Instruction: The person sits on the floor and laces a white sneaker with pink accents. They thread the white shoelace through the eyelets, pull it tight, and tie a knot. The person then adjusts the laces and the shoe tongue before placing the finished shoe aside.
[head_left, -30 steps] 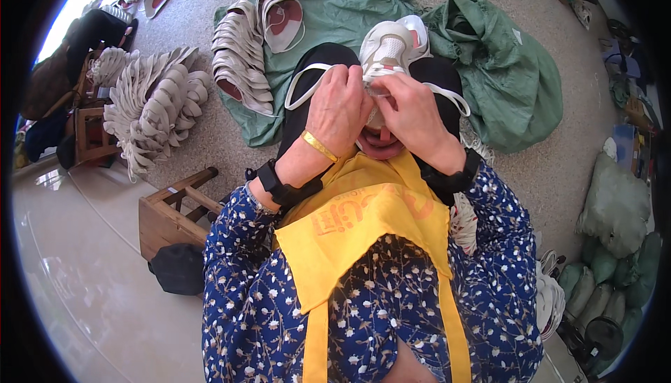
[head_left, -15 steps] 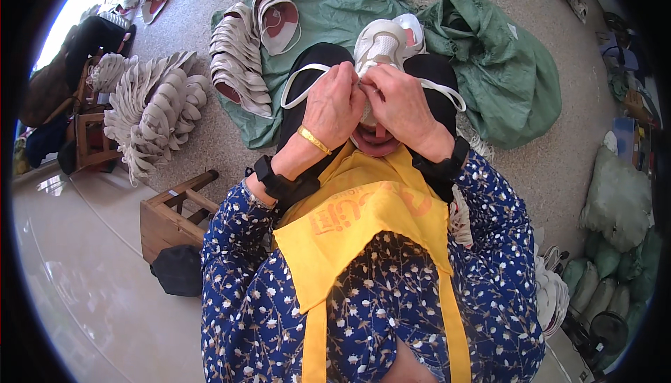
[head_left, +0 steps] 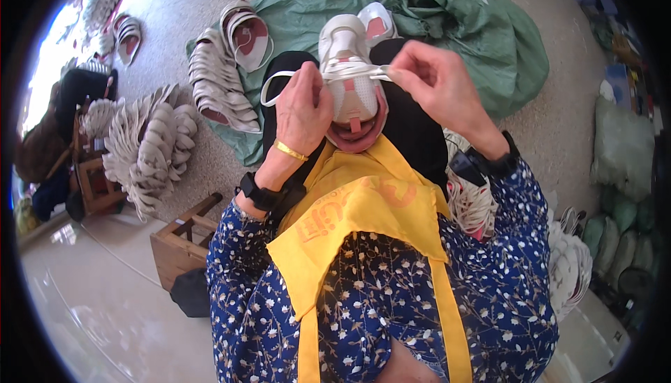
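Observation:
A beige and white shoe upper [head_left: 342, 35] with a pink lining lies between my knees, toe pointing away and heel opening towards me. White shoelace [head_left: 355, 70] runs in rows across its front. My left hand [head_left: 302, 112] is closed at the left edge of the lacing, gripping the lace, with a loop of it standing out to the left. On the other side, my right hand [head_left: 437, 89] pinches the lace between thumb and fingertips and holds it out taut. Just beyond, a second light upper [head_left: 377, 22] with pink inside rests partly behind the first.
A green sack [head_left: 482, 47] lies spread on the floor ahead. Nested shoe uppers [head_left: 222, 82] rest on its left part, and more piled uppers [head_left: 150, 138] stand further left. A wooden stool [head_left: 178, 243] is at my left; laces [head_left: 468, 198] hang by my right thigh.
My hands were together over the shoe's front. Now the right hand has moved out to the right, drawing the lace with it, while the left stays near the lacing. The view has shifted slightly.

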The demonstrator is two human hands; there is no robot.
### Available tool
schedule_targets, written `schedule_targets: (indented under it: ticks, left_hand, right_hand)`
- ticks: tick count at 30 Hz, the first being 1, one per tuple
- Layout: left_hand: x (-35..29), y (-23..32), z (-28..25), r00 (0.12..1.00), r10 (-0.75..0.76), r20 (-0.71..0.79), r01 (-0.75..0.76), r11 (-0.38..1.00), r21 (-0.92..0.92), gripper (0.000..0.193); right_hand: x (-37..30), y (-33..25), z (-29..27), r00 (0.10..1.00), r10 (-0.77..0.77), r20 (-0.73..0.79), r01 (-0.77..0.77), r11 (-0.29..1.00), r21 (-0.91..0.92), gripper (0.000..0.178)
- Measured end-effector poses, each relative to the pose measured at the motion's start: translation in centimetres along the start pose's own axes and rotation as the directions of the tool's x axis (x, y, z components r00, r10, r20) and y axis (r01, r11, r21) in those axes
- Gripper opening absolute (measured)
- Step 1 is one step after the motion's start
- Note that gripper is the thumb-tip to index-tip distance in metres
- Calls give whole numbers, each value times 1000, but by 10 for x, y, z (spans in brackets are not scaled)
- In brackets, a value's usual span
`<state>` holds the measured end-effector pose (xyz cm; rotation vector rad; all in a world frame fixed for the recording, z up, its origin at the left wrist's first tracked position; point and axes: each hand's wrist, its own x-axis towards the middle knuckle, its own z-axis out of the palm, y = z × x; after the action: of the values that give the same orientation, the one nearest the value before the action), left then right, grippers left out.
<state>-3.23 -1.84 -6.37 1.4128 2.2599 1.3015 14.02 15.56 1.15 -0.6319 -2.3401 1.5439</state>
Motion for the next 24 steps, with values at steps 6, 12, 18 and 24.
schedule_targets:
  ticks: [6,12,18,24]
  left_hand:
    - [5,9,-6,988,-50,144,53,998,-17,13]
    - [13,26,16,968,-21,248,137,877,-460,20]
    - [21,21,15,926,-94,364,275,830,-485,5]
    - [18,9,-2,941,-37,336,164,919,-358,7]
  right_hand:
    - [42,9,9,990,27,139,-65,959,277,12]
    - [50,9,20,989,-49,141,-1,942,335,15]
    - [51,32,18,1000,5,-6,-2,910,414,21]
    - [52,53,35,984,122,131,-179,703,688,20]
